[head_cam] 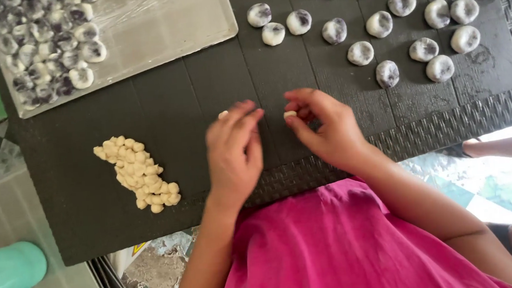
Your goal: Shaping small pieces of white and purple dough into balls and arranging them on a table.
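1. Head view: we log a pale dough-bit pile (137, 173) on the black mat (190, 100), with white-purple dough balls (387, 73) beyond.
2. Metal tray (165, 28): holds more balls.
3. Left hand (234, 155) fingertips pinch a bit (223, 114); right hand (324, 129) pinches another bit (290, 114).

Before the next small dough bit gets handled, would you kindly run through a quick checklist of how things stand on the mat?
1. Right hand grips a small pale dough bit at its fingertips: ok.
2. Left hand has a pale bit at its fingertips; whether it is gripped: cannot tell, the hand is blurred.
3. Pile of pale dough bits lies on the black mat, beside the left hand: ok.
4. Filled white-and-purple balls lie in rows, apart from one another: ok.
5. Tray holds more balls, crowded at its left end: ok.
6. Bare mat between the hands and the rows: ok.
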